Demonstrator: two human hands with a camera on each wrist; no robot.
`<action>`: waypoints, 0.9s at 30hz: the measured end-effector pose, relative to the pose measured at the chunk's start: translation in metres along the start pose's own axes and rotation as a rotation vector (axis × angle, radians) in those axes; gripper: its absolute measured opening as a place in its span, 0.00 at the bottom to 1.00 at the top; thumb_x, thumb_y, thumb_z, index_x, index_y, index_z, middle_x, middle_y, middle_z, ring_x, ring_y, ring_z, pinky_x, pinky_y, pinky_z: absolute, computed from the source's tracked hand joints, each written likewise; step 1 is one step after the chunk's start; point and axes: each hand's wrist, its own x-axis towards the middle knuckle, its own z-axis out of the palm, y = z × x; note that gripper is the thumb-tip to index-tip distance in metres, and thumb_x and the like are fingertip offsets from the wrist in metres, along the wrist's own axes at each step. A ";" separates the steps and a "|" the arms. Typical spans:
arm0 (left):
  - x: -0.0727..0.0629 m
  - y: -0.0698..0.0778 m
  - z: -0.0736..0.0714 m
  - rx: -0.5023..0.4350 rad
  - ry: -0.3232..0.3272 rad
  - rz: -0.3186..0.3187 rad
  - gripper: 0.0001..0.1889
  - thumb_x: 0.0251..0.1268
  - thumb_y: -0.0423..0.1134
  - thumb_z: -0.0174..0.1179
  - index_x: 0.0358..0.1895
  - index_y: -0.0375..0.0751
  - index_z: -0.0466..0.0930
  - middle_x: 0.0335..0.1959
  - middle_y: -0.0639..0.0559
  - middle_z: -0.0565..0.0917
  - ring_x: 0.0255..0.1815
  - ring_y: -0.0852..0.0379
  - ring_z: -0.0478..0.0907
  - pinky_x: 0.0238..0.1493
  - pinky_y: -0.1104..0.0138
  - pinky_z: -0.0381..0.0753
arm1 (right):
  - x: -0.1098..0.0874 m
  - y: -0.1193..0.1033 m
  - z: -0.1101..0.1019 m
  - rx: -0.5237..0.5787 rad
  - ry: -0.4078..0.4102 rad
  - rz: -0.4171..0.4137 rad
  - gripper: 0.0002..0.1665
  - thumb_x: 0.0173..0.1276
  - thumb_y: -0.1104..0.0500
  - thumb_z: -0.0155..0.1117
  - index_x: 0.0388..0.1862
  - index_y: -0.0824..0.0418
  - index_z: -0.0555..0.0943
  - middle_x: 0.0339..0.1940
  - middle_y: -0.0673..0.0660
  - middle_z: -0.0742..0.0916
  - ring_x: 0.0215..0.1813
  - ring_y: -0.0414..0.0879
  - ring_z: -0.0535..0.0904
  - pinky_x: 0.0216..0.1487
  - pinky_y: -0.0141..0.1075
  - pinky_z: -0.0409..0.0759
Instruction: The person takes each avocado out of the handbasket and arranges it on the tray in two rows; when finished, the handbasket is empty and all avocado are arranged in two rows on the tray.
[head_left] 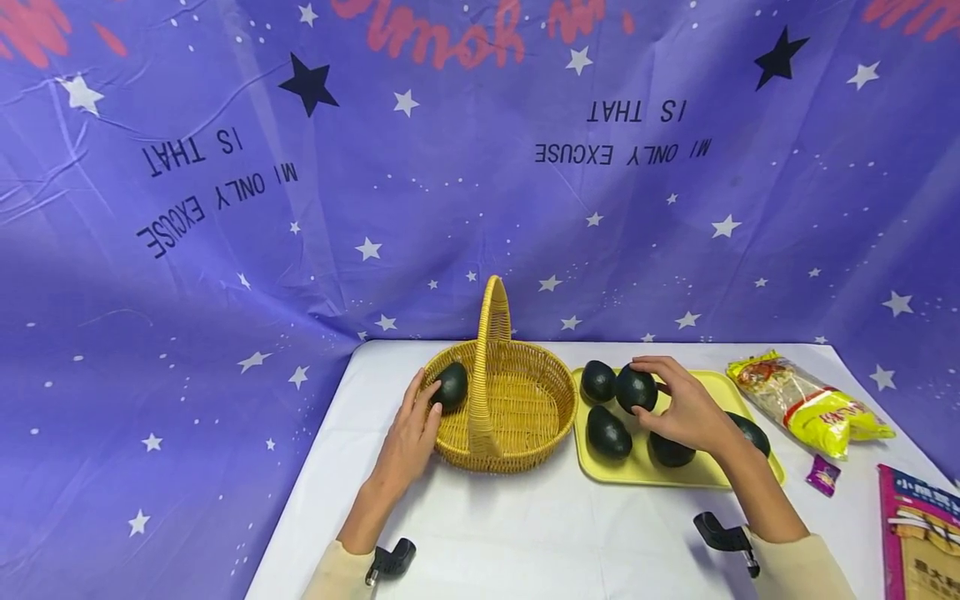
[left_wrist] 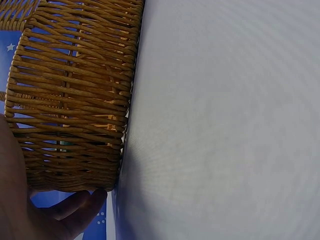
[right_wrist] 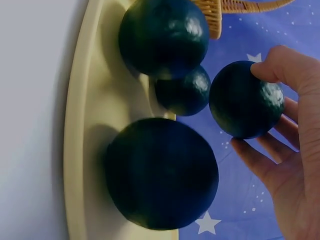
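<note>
Between the thumb and fingers of my right hand (head_left: 686, 408) is a dark green avocado (head_left: 635, 389), held above the yellow tray (head_left: 716, 383). The right wrist view shows this avocado (right_wrist: 246, 100) raised clear of the others. Several more avocados (head_left: 609, 433) lie on the tray. My left hand (head_left: 408, 433) holds the left side of a wicker basket (head_left: 536, 454), fingers along its outer wall in the left wrist view. One avocado (head_left: 452, 387) sits inside the basket at that side, right by the left fingertips. The basket's handle arches up over its middle.
Right of the tray lie a yellow snack bag (head_left: 813, 404) and a small purple packet (head_left: 823, 475). A magenta-edged package (head_left: 918, 533) is at the right table edge. Basket and tray stand side by side on the white table (head_left: 525, 525), before a purple star-printed cloth (head_left: 450, 208).
</note>
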 end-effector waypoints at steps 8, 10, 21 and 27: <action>0.001 0.001 0.000 -0.005 -0.011 -0.007 0.27 0.91 0.51 0.43 0.81 0.42 0.69 0.90 0.49 0.52 0.84 0.38 0.61 0.78 0.40 0.67 | 0.001 0.014 -0.004 0.019 -0.007 0.019 0.39 0.57 0.69 0.83 0.68 0.66 0.79 0.70 0.62 0.79 0.68 0.65 0.78 0.56 0.69 0.82; 0.000 0.000 0.000 -0.005 -0.006 -0.005 0.27 0.91 0.51 0.43 0.81 0.41 0.70 0.90 0.48 0.52 0.84 0.38 0.61 0.78 0.40 0.67 | 0.002 0.017 -0.004 0.022 -0.009 0.020 0.39 0.57 0.69 0.82 0.68 0.67 0.79 0.69 0.63 0.79 0.68 0.65 0.78 0.56 0.69 0.82; 0.000 0.001 -0.001 -0.008 -0.004 -0.009 0.27 0.91 0.51 0.44 0.81 0.41 0.69 0.90 0.50 0.51 0.84 0.38 0.61 0.78 0.40 0.66 | 0.008 0.029 -0.005 0.009 -0.017 0.001 0.38 0.55 0.70 0.83 0.66 0.70 0.80 0.68 0.67 0.79 0.68 0.66 0.77 0.56 0.67 0.83; 0.000 0.002 -0.002 -0.009 -0.012 -0.012 0.27 0.92 0.51 0.43 0.81 0.42 0.69 0.90 0.51 0.51 0.85 0.38 0.60 0.78 0.40 0.66 | 0.008 0.035 -0.006 0.013 -0.030 0.001 0.37 0.55 0.70 0.83 0.65 0.71 0.80 0.67 0.68 0.80 0.66 0.68 0.78 0.55 0.67 0.83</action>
